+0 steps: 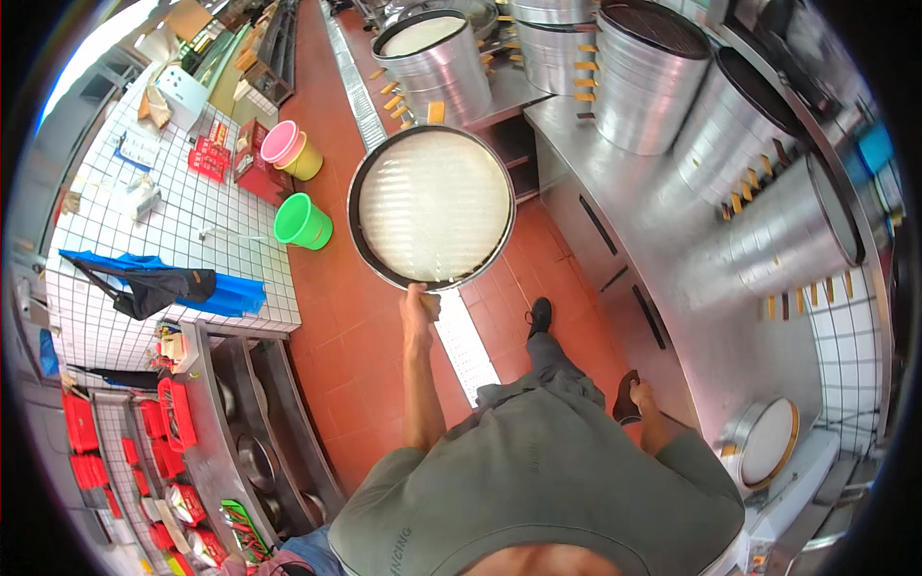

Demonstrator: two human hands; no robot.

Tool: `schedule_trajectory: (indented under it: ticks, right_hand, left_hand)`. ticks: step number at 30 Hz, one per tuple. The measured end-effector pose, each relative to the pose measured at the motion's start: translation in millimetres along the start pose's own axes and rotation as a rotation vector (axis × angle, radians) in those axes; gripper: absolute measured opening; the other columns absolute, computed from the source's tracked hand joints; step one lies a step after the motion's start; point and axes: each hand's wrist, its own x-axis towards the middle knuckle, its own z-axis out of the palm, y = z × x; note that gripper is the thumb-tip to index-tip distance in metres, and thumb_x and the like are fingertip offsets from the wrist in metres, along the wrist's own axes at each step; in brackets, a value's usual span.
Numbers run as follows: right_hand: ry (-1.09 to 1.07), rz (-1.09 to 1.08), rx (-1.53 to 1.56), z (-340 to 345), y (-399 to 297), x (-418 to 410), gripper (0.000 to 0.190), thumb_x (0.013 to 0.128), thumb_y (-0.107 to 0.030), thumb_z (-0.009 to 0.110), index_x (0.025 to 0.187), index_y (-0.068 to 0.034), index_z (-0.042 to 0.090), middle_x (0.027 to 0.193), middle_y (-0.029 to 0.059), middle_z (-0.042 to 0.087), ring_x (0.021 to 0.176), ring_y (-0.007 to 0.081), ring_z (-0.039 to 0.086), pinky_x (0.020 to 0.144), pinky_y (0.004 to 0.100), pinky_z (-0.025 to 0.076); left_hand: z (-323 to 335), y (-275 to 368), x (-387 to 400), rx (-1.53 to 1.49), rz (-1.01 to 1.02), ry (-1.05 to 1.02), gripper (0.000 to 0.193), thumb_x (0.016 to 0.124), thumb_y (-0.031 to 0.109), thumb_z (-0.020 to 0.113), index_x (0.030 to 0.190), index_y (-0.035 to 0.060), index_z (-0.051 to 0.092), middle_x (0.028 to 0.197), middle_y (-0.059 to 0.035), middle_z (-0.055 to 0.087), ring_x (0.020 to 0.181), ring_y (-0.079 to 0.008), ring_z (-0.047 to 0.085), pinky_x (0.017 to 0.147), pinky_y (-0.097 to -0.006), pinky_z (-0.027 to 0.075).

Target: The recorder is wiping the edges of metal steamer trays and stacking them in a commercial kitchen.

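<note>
My left hand (415, 317) grips the near wooden handle of a round metal pan (513, 209), held out in front of me above the floor. A second wooden handle (436, 112) sticks out at its far side. Inside the pan lies a pale, smooth, flat layer (433, 205) with a dark ring around it; what it is made of cannot be told. Low at my right side, my right hand (642, 394) has its fingers curled on a dark, cloth-like item (627, 399), partly hidden by the hand.
Stacked metal pans with wooden handles (648, 79) stand along the steel counter (727, 317) at right. A drain strip (461, 338) crosses the red tiled floor (353, 360). At left are a green bucket (304, 223), a pink bucket (281, 142) and steel shelving (245, 403).
</note>
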Motion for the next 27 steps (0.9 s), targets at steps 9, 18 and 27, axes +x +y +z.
schedule_trajectory:
  ticks: [9,18,27]
  right_hand:
    - [0.077,-0.282,-0.097,-3.3,-116.9,100.4,0.049,0.089,-0.029,0.043,0.126,0.003,0.041,0.122,0.0264,0.048,0.113,0.0395,0.046,0.097,0.0427,0.037]
    - [0.133,-0.273,0.080,-44.0,-193.0,119.6,0.042,0.088,-0.032,0.045,0.111,0.003,0.052,0.108,0.0268,0.055,0.103,0.0409,0.052,0.088,0.0447,0.041]
    - [0.087,0.055,0.029,-20.6,-134.4,118.8,0.049,0.088,-0.033,0.041,0.115,0.007,0.049,0.112,0.0285,0.053,0.106,0.0410,0.051,0.092,0.0438,0.040]
  left_hand:
    - [16.2,100.9,117.5,0.017,0.093,0.098,0.026,0.081,0.035,0.044,0.075,0.0107,0.052,0.054,-0.0007,0.050,0.041,-0.0086,0.042,0.039,-0.0221,0.029]
    - [44.4,191.0,231.8,-0.020,0.147,-0.008,0.030,0.079,0.038,0.045,0.069,0.0100,0.052,0.052,-0.0038,0.051,0.038,-0.0120,0.041,0.037,-0.0234,0.028]
    - [72.6,268.3,360.6,0.158,0.190,-0.083,0.039,0.076,0.047,0.042,0.064,0.0122,0.053,0.048,-0.0017,0.047,0.035,-0.0105,0.038,0.034,-0.0229,0.024]
